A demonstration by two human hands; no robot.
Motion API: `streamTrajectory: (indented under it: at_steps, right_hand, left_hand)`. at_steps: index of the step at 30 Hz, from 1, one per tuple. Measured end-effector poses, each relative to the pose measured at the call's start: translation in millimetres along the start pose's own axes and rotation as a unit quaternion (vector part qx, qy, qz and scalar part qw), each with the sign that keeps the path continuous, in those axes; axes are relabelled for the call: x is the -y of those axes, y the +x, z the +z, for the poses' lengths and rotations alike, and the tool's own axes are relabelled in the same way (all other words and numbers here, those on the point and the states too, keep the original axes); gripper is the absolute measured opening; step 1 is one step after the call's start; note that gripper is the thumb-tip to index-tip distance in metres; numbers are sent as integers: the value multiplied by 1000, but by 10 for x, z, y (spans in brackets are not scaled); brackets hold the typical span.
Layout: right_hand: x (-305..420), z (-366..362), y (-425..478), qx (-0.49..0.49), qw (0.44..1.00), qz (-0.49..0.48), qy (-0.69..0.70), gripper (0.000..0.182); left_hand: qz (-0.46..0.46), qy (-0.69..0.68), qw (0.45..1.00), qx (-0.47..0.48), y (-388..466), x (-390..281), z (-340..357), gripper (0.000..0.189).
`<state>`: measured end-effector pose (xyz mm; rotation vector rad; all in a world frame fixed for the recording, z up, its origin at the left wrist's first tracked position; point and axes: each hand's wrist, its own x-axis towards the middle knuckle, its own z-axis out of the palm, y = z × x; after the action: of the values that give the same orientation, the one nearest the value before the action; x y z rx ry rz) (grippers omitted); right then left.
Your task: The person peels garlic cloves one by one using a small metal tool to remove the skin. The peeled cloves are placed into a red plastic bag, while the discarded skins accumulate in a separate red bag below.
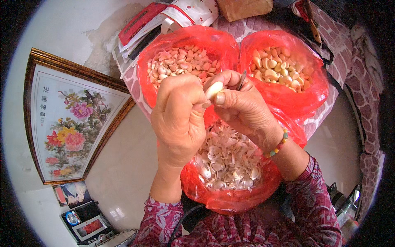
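Both hands meet above three red plastic bags. A pale garlic clove (214,90) is pinched between thumb and forefinger of my right hand (247,105), which also holds a thin metal tool (242,80), perhaps a small knife, mostly hidden by the fingers. The fingertips of my left hand (180,114) are curled and touch the clove's near end. Behind my left hand, unpeeled garlic cloves (185,63) fill one bag. Peeled garlic cloves (282,72) lie in the bag at the upper right. Below my hands, dry garlic skins (230,160) fill the nearest bag.
The two far bags stand on a patterned cloth (324,102). Books and papers (140,27), a white patterned pouch (194,12) and a brown paper bag (245,9) lie along the far side. A framed flower picture (74,123) is at the left.
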<state>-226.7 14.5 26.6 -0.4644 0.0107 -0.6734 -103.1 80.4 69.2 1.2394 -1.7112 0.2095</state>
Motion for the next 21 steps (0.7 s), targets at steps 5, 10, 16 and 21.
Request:
streamTrajectory:
  at_steps: [5,10,16,21]
  right_hand:
    - [-40,67,-38,-21,998,39,34,12]
    - [-7,107,-32,-46,994,40,88,12]
    - [22,115,1,-84,996,32,20,11]
    - [60,120,0,-99,987,-65,-113,16]
  left_hand:
    - [13,10,1000,-10,-6,-13,-7,16]
    - [10,29,999,-12,-4,-63,-13,19]
    - [9,-28,992,123,48,-169,-158,22]
    - [-83,-70,986,128,51,-306,-316,35]
